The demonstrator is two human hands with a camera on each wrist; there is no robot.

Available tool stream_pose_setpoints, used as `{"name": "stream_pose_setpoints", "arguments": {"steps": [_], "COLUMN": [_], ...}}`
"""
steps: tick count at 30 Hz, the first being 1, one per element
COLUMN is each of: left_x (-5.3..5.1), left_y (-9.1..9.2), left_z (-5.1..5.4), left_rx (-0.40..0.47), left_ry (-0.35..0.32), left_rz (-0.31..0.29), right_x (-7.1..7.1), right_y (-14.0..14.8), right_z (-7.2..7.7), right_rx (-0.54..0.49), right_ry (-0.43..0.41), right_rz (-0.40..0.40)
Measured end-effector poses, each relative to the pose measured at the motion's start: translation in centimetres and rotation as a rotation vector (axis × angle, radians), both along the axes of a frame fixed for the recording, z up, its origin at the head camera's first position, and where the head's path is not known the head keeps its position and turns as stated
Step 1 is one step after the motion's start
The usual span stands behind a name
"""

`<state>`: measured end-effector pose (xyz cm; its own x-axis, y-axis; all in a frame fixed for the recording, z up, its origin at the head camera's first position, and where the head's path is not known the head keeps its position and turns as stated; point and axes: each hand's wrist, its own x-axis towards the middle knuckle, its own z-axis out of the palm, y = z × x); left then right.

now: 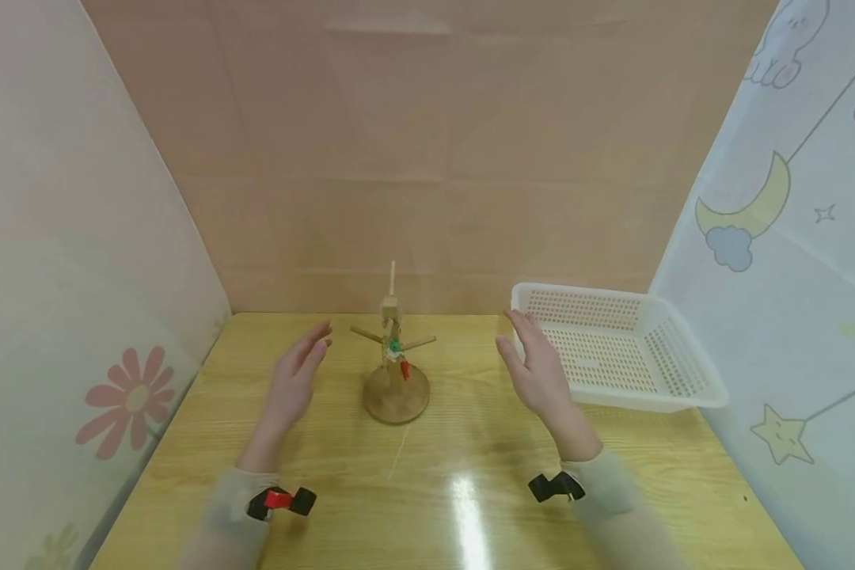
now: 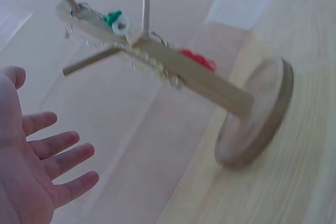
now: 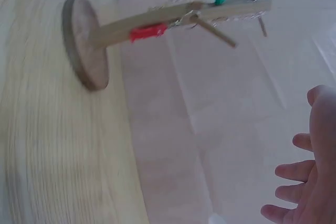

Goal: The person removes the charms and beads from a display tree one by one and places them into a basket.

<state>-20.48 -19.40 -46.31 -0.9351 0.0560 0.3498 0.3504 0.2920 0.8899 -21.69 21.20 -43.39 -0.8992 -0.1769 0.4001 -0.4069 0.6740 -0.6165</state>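
A wooden peg stand (image 1: 397,396) with a round base stands upright on the table, its pegs pointing several ways. Thin chains (image 2: 139,53) hang along its post, with a green piece (image 2: 112,18) and a red piece (image 3: 148,32) among them; their exact kind is too small to tell. To the left of the stand, my left hand (image 1: 294,384) hovers with fingers extended and holds nothing. On the other side, my right hand (image 1: 539,368) is also raised with fingers extended, between the stand and a white basket. Neither hand touches the stand.
The white plastic basket (image 1: 691,388) with perforated walls sits at the table's right rear, close beside my right hand. A brown sheet (image 1: 427,158) covers the back, and patterned curtains (image 1: 748,317) border the sides. The wooden table (image 1: 342,507) reaches toward me.
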Motion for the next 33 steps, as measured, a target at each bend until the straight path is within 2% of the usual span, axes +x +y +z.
{"name": "stream_pose_setpoints", "arguments": {"steps": [7,13,16,19,23,26,33], "left_x": [-0.3,-1.0,-1.3,-1.4,-1.3,-1.2,-1.6], "left_y": [3.1,4.8,5.5,6.2,6.5,6.4,6.4], "left_z": [0.8,1.5,1.5,1.4,1.1,0.9,0.3], "left_rx": [0.258,0.434,0.468,0.496,0.499,0.474,0.507], "left_ry": [-0.064,-0.097,-0.096,-0.091,-0.102,-0.112,-0.101], "left_rz": [-0.009,0.047,0.07,0.066,0.073,0.101,0.122], "right_x": [0.9,1.4,1.6,1.5,1.3,1.2,0.9], "right_y": [-2.1,-4.2,-5.4,-6.4,-7.8,-8.8,-10.0], "right_z": [-0.6,-0.4,-0.1,-0.1,-0.2,-0.4,-2.4], "right_rx": [-0.19,-0.32,-0.382,-0.431,-0.493,-0.525,-0.566], "right_ry": [0.08,0.085,0.064,0.037,0.021,0.027,-0.023], "right_rz": [0.053,0.128,0.144,0.148,0.175,0.198,0.172]}}
